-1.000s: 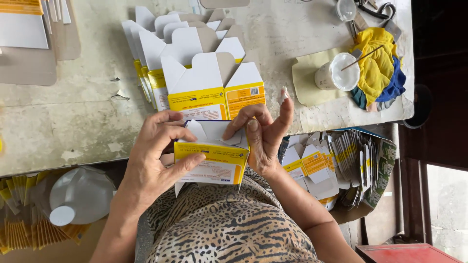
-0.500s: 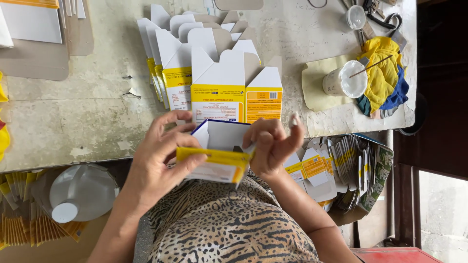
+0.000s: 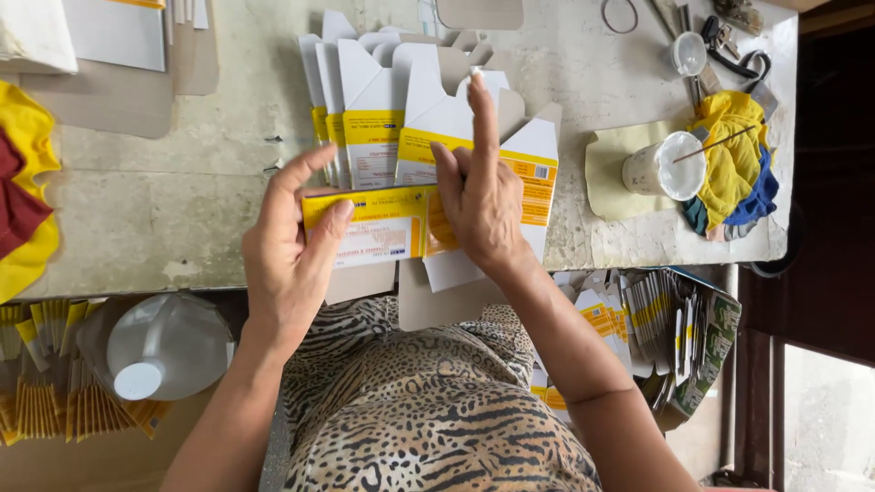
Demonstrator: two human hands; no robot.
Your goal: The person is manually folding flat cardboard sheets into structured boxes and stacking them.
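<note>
The left hand [image 3: 290, 246] is keeping a closed grip on a flat yellow-and-white cardboard carton [image 3: 369, 228] at the tabletop [image 3: 164, 210] edge. The right hand [image 3: 481, 196] is pressing its other end, forefinger raised, hiding that part. Just beyond them, folded cartons [image 3: 401, 109] are overlapping in a row.

White cup [image 3: 663, 166] with stick – yellow-blue cloth [image 3: 734, 159] beside – keys [image 3: 729, 46]

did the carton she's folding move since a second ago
Yes. The carton, held by the left hand and right hand, has moved off the lap up over the table edge, against the row of folded cartons.
</note>
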